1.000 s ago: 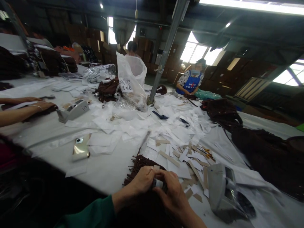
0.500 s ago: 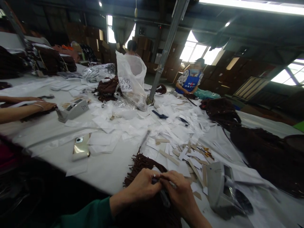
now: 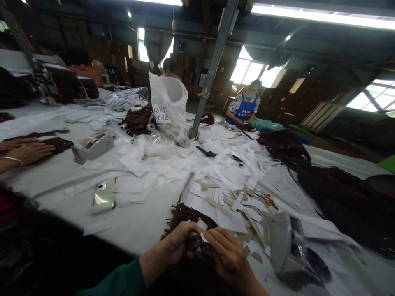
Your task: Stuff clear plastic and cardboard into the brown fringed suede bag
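A dark brown fringed piece (image 3: 182, 213) lies at the table's front edge, under and around my hands. My left hand (image 3: 175, 242) has its fingers bent round a dark, shiny part of it. Close against it, my right hand (image 3: 228, 250) pinches a small white piece (image 3: 203, 237) between thumb and fingers. A white roll-like bit (image 3: 202, 224) shows just behind the fingertips. The lower part of the brown piece drops into shadow below my wrists.
A grey tape dispenser (image 3: 286, 246) stands at the right, near card strips (image 3: 219, 206). A phone (image 3: 104, 195) lies left. Another person's hands (image 3: 27, 152) rest on brown material, beside a second dispenser (image 3: 94, 148). A metal post (image 3: 212, 68) rises behind, near a plastic bag (image 3: 168, 96).
My hands have turned slightly, and a white piece now shows between them. The other person's hands at the left have drawn back leftward. The view has shifted a little.
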Demonstrator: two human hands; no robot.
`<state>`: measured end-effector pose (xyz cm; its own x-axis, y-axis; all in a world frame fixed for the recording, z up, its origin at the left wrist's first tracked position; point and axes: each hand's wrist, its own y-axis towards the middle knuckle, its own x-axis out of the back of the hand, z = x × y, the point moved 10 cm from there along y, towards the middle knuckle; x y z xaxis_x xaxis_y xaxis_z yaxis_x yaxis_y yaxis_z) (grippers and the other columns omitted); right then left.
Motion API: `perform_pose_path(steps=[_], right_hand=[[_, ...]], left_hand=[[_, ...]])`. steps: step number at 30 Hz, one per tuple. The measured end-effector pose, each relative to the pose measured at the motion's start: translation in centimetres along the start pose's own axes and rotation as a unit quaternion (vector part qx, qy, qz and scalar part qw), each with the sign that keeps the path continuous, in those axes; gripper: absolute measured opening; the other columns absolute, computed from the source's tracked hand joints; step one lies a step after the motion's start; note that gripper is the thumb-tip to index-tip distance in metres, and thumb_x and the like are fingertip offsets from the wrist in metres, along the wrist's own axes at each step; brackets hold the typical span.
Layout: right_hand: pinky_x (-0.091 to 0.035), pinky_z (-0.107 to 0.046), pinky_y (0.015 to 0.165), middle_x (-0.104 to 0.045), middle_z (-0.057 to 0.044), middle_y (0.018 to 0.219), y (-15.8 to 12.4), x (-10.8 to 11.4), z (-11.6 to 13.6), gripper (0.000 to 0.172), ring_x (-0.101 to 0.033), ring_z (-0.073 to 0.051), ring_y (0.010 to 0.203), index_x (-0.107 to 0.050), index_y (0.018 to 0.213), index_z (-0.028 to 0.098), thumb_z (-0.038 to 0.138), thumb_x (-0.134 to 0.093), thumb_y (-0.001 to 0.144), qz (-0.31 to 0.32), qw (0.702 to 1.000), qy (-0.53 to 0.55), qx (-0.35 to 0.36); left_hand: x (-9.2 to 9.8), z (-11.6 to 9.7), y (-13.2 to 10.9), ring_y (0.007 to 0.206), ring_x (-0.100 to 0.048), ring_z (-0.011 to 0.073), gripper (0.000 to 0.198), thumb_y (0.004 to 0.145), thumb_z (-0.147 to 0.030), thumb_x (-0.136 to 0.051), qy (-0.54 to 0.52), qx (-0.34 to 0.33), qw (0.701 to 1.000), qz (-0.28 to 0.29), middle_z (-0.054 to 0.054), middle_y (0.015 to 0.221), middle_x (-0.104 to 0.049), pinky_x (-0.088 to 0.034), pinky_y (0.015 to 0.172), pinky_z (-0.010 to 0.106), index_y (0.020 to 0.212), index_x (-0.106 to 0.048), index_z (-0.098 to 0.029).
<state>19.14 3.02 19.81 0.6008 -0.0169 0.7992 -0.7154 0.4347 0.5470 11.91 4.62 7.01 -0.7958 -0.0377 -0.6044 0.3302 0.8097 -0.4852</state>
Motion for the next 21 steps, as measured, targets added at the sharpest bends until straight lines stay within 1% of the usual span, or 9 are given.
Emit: perform_pose_path(steps=[3, 8, 10, 12, 14, 16, 17, 19, 21], right_hand=[[-0.049, -0.038, 0.088, -0.067, -0.011, 0.111, -0.6, -0.5, 0.4, 0.036, -0.058, -0.023, 0.103, -0.057, 0.123, 0.013, 0.007, -0.049, 0.088, 0.001, 0.998, -0.052, 0.019], [-0.048, -0.040, 0.086, -0.068, -0.013, 0.113, -1.6, -1.1, 0.5, 0.033, -0.060, -0.025, 0.105, -0.058, 0.121, 0.012, 0.013, -0.050, 0.089, -0.014, 0.995, -0.101, -0.024], [-0.047, -0.041, 0.090, -0.068, -0.011, 0.114, -2.8, -0.4, -0.4, 0.032, -0.060, -0.023, 0.107, -0.060, 0.120, 0.016, 0.015, -0.050, 0.089, -0.022, 0.993, -0.103, -0.054], [-0.044, -0.043, 0.095, -0.068, -0.010, 0.114, -5.5, 2.1, -3.6, 0.029, -0.060, -0.022, 0.108, -0.063, 0.115, 0.019, 0.018, -0.049, 0.090, -0.063, 0.982, -0.112, -0.140], [-0.043, -0.042, 0.098, -0.069, -0.010, 0.112, -10.7, 6.9, -8.8, 0.028, -0.060, -0.023, 0.109, -0.066, 0.111, 0.019, 0.026, -0.046, 0.092, -0.152, 0.929, -0.137, -0.308], [-0.044, -0.040, 0.096, -0.067, -0.013, 0.115, -18.8, 12.1, -13.6, 0.040, -0.059, -0.024, 0.110, -0.067, 0.108, 0.016, 0.039, -0.041, 0.090, -0.250, 0.803, -0.170, -0.513], [-0.044, -0.042, 0.094, -0.065, -0.017, 0.118, -22.0, 14.1, -15.1, 0.049, -0.057, -0.027, 0.111, -0.064, 0.114, 0.012, 0.043, -0.036, 0.090, -0.271, 0.755, -0.189, -0.566], [-0.047, -0.044, 0.083, -0.069, -0.021, 0.105, -26.6, 16.3, -17.6, 0.058, -0.061, -0.032, 0.098, -0.068, 0.107, 0.007, 0.047, -0.032, 0.086, -0.266, 0.701, -0.195, -0.632], [-0.048, -0.039, 0.069, -0.072, -0.016, 0.078, -29.0, 16.3, -19.8, 0.055, -0.064, -0.030, 0.078, -0.074, 0.085, 0.009, 0.051, -0.038, 0.081, -0.224, 0.688, -0.171, -0.669]], left_hand=[[0.2, -0.3, 0.1, 0.048, -0.044, 0.0072, 0.018, 0.058, -0.027, -0.066, -0.007, -0.006, 1.000, -0.016, -0.002, 0.057, -0.052, -0.018, 0.036, 0.016, 0.067, -0.061, -0.012], [-0.1, -1.4, -0.1, 0.039, -0.036, 0.0055, 0.024, 0.059, -0.024, -0.068, 0.150, -0.056, 0.986, -0.040, -0.006, 0.049, -0.047, -0.016, 0.033, 0.016, 0.079, -0.066, -0.011], [0.2, -1.4, -0.3, 0.036, -0.032, 0.0043, 0.028, 0.061, -0.027, -0.068, 0.186, -0.069, 0.979, -0.054, -0.006, 0.047, -0.047, -0.018, 0.033, 0.016, 0.084, -0.066, -0.010], [0.9, -1.3, -0.4, 0.035, -0.031, 0.0027, 0.036, 0.062, -0.031, -0.070, 0.183, -0.077, 0.978, -0.064, -0.004, 0.052, -0.053, -0.017, 0.033, 0.015, 0.091, -0.065, -0.010], [1.9, -1.0, -0.3, 0.034, -0.027, 0.0014, 0.041, 0.064, -0.037, -0.071, 0.177, -0.072, 0.979, -0.068, -0.001, 0.057, -0.057, -0.015, 0.031, 0.014, 0.095, -0.064, -0.010], [2.9, -0.6, 0.0, 0.034, -0.027, 0.0012, 0.044, 0.064, -0.040, -0.073, 0.173, -0.068, 0.980, -0.076, 0.000, 0.059, -0.058, -0.014, 0.031, 0.013, 0.095, -0.064, -0.011], [3.3, -0.4, 0.2, 0.034, -0.027, 0.0011, 0.045, 0.064, -0.042, -0.073, 0.171, -0.068, 0.980, -0.079, 0.000, 0.059, -0.058, -0.015, 0.031, 0.012, 0.094, -0.064, -0.011], [3.6, 0.0, 0.4, 0.035, -0.027, 0.0011, 0.046, 0.064, -0.043, -0.074, 0.165, -0.072, 0.980, -0.085, 0.000, 0.059, -0.058, -0.015, 0.031, 0.012, 0.095, -0.064, -0.011], [3.7, 0.4, 0.7, 0.035, -0.028, 0.0011, 0.047, 0.064, -0.044, -0.075, 0.159, -0.076, 0.980, -0.087, 0.000, 0.059, -0.057, -0.015, 0.030, 0.011, 0.096, -0.063, -0.011]])
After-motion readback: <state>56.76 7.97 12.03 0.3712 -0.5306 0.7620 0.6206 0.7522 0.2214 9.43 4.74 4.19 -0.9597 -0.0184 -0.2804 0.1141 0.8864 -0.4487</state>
